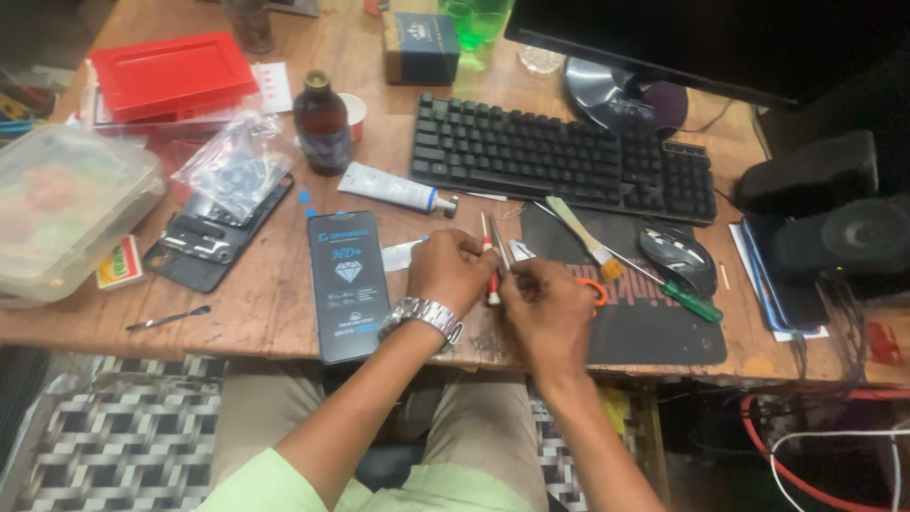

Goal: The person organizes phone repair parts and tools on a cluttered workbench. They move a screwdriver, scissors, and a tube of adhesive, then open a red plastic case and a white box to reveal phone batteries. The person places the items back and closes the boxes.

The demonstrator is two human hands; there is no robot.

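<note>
My left hand point(453, 269), with a metal watch point(424, 315) on the wrist, grips a thin red-and-white tool point(489, 254) held upright over the wooden desk's point(275, 313) front edge. My right hand point(547, 305) is closed beside it, pinching a slim metal tool point(500, 248) that points up next to the red one. The two hands touch. A black phone box point(347, 283) lies flat just left of my left hand. What the fingertips hold between them is hidden.
A black keyboard point(559, 156), mouse point(677, 252), paintbrush point(584, 235) and green-handled screwdriver point(684, 298) lie on and around the dark mat point(654, 332). Left are an opened phone point(216, 237), plastic bag point(232, 163), brown bottle point(321, 123), white tube point(391, 188), red box point(172, 74), clear container point(66, 204) and metal pick point(169, 318).
</note>
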